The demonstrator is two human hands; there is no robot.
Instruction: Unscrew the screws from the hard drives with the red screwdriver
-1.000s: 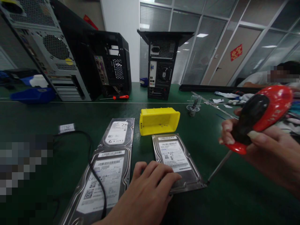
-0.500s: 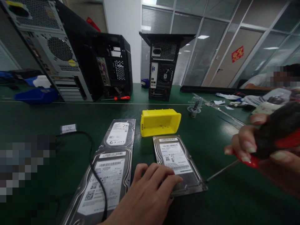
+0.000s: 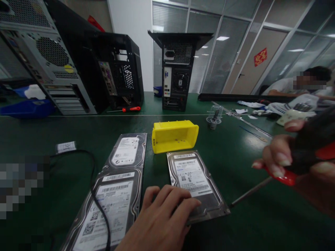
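My left hand lies over the near left part of a silver hard drive, its bent fingers holding the drive against the green table. A black and red screwdriver is gripped in my right hand at the right edge of the view. The long metal shaft slants down left, with its tip at the drive's near right corner. Whether the tip touches a screw is too small to tell. Left of my left hand lie a hard drive with a large white label and, beyond it, another hard drive.
A yellow bin with small bits inside lies behind the drive. A black cable crosses the left drive. Computer cases stand at the back, near a red-handled screwdriver. A person sits at the far right.
The view has shifted slightly, so most things appear further left. My right hand and the screwdriver have moved a little right, bringing the tip from over the drive's corner to its edge.
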